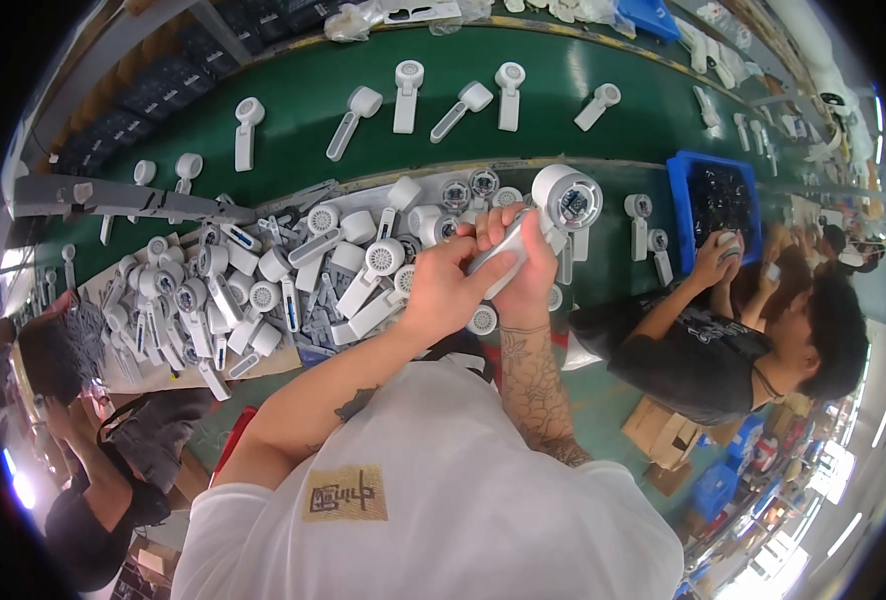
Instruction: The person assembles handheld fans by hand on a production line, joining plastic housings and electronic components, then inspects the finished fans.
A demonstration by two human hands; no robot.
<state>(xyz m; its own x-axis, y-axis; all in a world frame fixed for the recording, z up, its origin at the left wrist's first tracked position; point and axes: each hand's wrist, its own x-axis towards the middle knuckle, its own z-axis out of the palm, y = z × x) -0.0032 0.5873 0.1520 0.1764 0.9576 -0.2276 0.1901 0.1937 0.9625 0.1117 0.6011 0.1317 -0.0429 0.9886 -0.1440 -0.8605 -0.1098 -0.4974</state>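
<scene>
Both my hands are closed round the handle of a white handheld fan [566, 200], held above the near edge of the bench. Its round head points up and to the right, and the front is uncovered, showing the dark inner part. My left hand [455, 275] wraps the lower handle, with the thumb along it. My right hand [525, 262] grips nearer the head, fingers curled round the handle. Under and left of my hands lies a large heap of white fan bodies [263, 295], some with grilles, some open, mixed with grey handle strips [83, 340].
Several white fans [408, 95] lie spaced along the green conveyor belt [303, 110] beyond the heap. A blue crate [676, 190] of dark parts stands at right, where a co-worker [703, 350] handles a part. Another person [93, 500] is at far left. A grey metal bar [123, 197] juts in.
</scene>
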